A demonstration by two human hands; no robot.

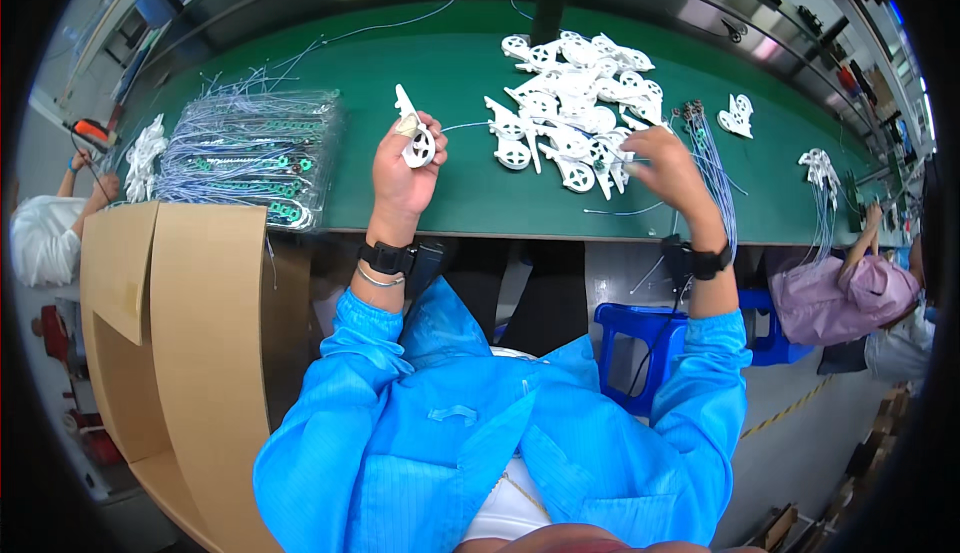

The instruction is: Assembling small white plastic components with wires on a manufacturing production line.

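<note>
On my left a cardboard box (208,323) stands against the near side of the bench, its top by a clear bag of wired boards (250,158). Just right of that, the left hand (408,175) is raised over the green tabletop (370,63), wrist upright, forearm crossing the near edge (500,235), fingers curled upward. It is closed on a white wheeled part (422,145), which sits between thumb and fingers, its pointed end sticking up past the fingertips. A pale cable (463,127) runs from beside that grip toward the middle.

A stretch of green surface gives the left hand room on both sides, between the bag and the heap of white parts (575,103). Over the heap's near right side reaches the right hand (675,168), bent inward at the wrist, palm down, fingers pointing left. The nearest heaped parts lie right at its fingertips; I can't tell whether it pinches anything. A bundle of cables (711,168) lies close on its right, hanging past the edge, with a few white parts (737,118) farther off.
</note>
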